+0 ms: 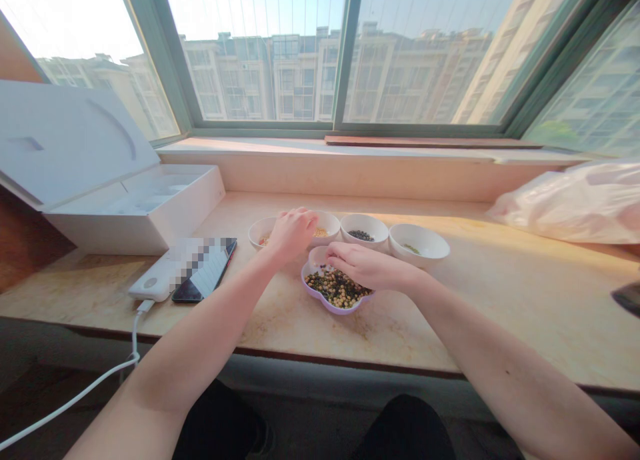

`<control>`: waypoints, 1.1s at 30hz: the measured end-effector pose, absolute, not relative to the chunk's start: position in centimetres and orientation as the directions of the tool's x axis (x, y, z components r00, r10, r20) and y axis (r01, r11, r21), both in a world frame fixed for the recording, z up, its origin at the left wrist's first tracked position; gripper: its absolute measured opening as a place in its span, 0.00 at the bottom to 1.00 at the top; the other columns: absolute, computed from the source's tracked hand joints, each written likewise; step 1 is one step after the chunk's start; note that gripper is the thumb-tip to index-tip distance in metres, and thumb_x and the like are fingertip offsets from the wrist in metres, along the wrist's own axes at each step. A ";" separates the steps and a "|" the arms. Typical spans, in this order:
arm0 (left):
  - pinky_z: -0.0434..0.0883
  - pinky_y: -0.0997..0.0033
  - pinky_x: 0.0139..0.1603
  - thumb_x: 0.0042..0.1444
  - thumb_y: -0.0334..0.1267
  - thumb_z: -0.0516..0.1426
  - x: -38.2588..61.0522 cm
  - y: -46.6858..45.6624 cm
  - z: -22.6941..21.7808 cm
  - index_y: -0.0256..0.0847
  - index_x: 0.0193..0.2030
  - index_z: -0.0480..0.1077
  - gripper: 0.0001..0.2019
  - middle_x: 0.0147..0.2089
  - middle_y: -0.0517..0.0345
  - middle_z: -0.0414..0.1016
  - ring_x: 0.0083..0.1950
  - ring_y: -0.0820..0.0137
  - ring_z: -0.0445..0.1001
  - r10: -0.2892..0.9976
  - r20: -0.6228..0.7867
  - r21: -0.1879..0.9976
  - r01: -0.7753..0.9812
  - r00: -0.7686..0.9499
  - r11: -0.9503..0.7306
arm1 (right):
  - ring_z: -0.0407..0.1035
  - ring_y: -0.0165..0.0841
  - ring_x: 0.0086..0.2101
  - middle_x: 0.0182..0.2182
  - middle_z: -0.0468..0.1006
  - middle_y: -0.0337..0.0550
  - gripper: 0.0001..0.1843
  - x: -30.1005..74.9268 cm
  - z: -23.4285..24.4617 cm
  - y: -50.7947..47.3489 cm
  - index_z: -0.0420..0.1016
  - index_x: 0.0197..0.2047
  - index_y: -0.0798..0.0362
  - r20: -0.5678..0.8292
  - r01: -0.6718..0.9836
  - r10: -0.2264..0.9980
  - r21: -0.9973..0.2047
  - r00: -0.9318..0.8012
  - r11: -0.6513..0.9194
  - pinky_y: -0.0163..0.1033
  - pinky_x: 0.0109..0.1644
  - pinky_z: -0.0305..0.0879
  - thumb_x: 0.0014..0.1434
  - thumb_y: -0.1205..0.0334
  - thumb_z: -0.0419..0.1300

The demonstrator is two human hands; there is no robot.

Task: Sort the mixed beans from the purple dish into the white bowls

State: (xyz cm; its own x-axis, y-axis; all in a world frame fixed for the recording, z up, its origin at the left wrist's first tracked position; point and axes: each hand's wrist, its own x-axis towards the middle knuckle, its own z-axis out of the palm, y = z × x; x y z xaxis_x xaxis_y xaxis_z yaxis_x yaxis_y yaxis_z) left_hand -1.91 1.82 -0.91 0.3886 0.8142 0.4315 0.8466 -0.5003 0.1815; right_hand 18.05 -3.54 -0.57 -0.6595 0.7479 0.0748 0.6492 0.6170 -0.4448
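At the near edge of the worktop [505, 300], a white cable [135, 337] rises to a power bank [159, 278], with a dark phone [204, 277] just beside it. Centrally, a lavender lobed dish [344, 311] contains mixed dark and tan beans [336, 287]. The right hand [353, 263] is positioned over the far part of this dish, fingers drawn together and pointed downward; whether they grip a bean cannot be determined. Behind the dish, four white bowls form a row. The left hand [295, 231] is at the two leftmost, fingers curved and partly covering both; its grip cannot be determined. The third bowl [364, 223] holds black beans, the rightmost bowl [434, 247] a small green portion. Farther back are an open white box [187, 207], left, and a plastic bag [575, 203], right. A window [345, 60] closes the far side.
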 end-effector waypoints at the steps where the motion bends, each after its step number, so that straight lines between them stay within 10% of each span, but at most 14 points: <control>1: 0.69 0.59 0.54 0.71 0.35 0.50 -2.0 1.9 -1.0 0.38 0.41 0.79 0.16 0.46 0.47 0.82 0.48 0.60 0.78 0.814 0.440 0.202 0.842 0.379 -0.501 | 0.71 0.39 0.39 0.36 0.78 0.45 0.15 18.3 -0.5 -3.4 0.70 0.37 0.50 0.088 0.655 0.756 -0.442 -0.648 0.613 0.44 0.46 0.65 0.74 0.58 0.47; 18: 0.76 0.69 0.48 0.67 0.35 0.59 -0.4 -0.4 -1.0 0.41 0.48 0.80 0.08 0.46 0.53 0.82 0.43 0.70 0.79 0.681 0.578 0.545 0.408 0.450 -0.732 | 0.57 0.27 0.23 0.22 0.65 0.33 0.25 18.8 -0.4 -1.8 0.68 0.31 0.51 0.076 0.265 0.946 -0.950 -0.314 0.164 0.35 0.26 0.51 0.59 0.37 0.64; 27: 0.74 0.69 0.48 0.68 0.34 0.58 -0.8 0.2 -1.3 0.42 0.43 0.80 0.08 0.47 0.54 0.81 0.44 0.70 0.79 0.662 0.580 0.466 0.474 0.474 -0.747 | 0.58 0.27 0.23 0.23 0.70 0.37 0.27 18.8 0.1 -2.1 0.76 0.29 0.53 0.062 0.273 0.951 -0.950 -0.304 0.149 0.35 0.26 0.56 0.57 0.34 0.65; 33: 0.72 0.66 0.48 0.70 0.36 0.55 -1.4 1.1 -1.3 0.40 0.42 0.79 0.10 0.46 0.53 0.81 0.43 0.67 0.78 0.739 0.538 0.359 0.684 0.405 -0.635 | 0.74 0.34 0.32 0.34 0.84 0.45 0.11 19.1 0.6 -3.2 0.85 0.41 0.52 0.121 0.573 0.877 -0.714 -0.465 0.403 0.40 0.37 0.70 0.61 0.61 0.61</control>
